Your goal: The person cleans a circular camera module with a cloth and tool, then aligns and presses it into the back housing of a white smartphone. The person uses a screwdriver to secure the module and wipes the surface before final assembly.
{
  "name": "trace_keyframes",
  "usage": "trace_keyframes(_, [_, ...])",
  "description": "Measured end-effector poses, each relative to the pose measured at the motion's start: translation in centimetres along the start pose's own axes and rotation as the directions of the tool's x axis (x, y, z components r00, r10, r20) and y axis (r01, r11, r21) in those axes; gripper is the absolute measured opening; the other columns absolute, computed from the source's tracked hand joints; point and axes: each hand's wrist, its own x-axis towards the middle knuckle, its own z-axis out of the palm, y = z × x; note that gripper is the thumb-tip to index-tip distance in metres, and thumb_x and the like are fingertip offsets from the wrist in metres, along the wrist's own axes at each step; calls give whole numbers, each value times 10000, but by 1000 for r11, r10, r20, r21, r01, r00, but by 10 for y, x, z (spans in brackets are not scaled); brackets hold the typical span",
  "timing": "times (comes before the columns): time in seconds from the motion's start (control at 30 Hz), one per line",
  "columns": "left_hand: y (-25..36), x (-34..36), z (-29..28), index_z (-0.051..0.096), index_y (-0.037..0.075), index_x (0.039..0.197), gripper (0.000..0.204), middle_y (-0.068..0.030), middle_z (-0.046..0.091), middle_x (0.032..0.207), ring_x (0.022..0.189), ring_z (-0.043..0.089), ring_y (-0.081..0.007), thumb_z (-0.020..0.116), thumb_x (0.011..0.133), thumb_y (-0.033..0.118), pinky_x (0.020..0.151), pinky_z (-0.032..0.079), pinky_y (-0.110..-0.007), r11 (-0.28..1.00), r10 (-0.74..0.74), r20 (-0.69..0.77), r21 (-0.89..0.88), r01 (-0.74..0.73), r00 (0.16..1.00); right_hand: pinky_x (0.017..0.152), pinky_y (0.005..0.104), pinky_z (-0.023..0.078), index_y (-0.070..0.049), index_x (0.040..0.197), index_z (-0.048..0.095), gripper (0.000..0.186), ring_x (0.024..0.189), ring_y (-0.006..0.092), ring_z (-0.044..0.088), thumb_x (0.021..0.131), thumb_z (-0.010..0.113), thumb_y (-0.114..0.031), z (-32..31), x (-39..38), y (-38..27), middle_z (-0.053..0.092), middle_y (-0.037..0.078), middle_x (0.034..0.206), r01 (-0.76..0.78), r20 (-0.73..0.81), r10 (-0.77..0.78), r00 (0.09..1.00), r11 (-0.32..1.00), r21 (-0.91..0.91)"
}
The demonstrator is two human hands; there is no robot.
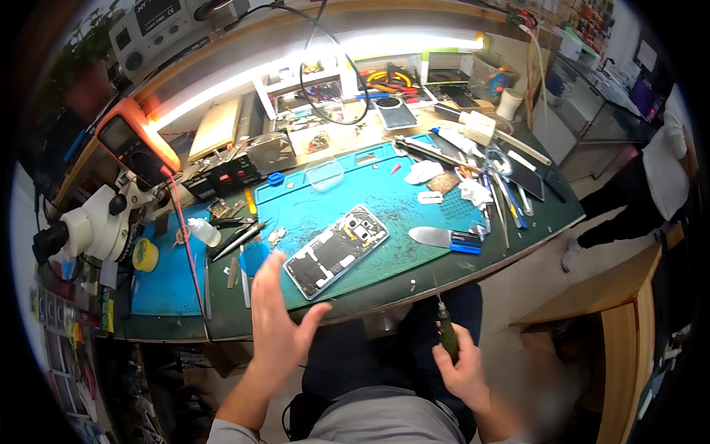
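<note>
An opened smartphone (336, 251), its inner parts bare, lies tilted on the blue work mat (296, 214). Just left of its lower end is my left hand (277, 322), fingers stretched upward and thumb apart, holding nothing. My right hand (462, 366) is closed round the dark green handle of a thin-tipped screwdriver (446, 333), below the bench's front edge and over my lap. Its narrow shaft points up toward the bench. To the right of the phone lies a blade with a blue and black handle (464, 242).
At the left stand a microscope (85, 233), an orange multimeter (137, 140) and a yellow-rimmed round pot (145, 254). A small white bottle (203, 231) is near tweezers. Pens, tools and crumpled tissue (473, 192) crowd the right side. A person (629, 185) stands beyond the bench at right.
</note>
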Motion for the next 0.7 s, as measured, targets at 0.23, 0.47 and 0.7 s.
trace_keyframes(0.23, [-16,14,7,351,-15,1621,1151,-194,586,1420,1317,550,-375,988,700,251,1152,414,-459,986,-164,186,19,163,969,740,337,575,-12,1366,511,531,795,201,715,927,794,-112,-8,-3,40,715,94,958,147,-16,-147,989,989,-19])
trace_keyframes(0.47, [20,-22,5,474,-40,1538,981,-215,579,1375,1219,605,-372,932,694,166,1031,508,-462,992,-125,61,-17,127,990,650,329,575,-17,1449,564,661,778,242,724,840,824,-14,-44,34,-21,714,150,1069,450,110,-437,893,849,-279])
trace_keyframes(0.7, [10,-47,18,424,-42,1579,1070,-184,627,1364,1150,645,-302,963,701,249,983,529,-403,932,-321,16,-173,319,947,625,359,570,-115,1438,661,671,768,248,707,799,839,-13,-48,56,-24,697,70,1022,504,182,-478,859,729,-463])
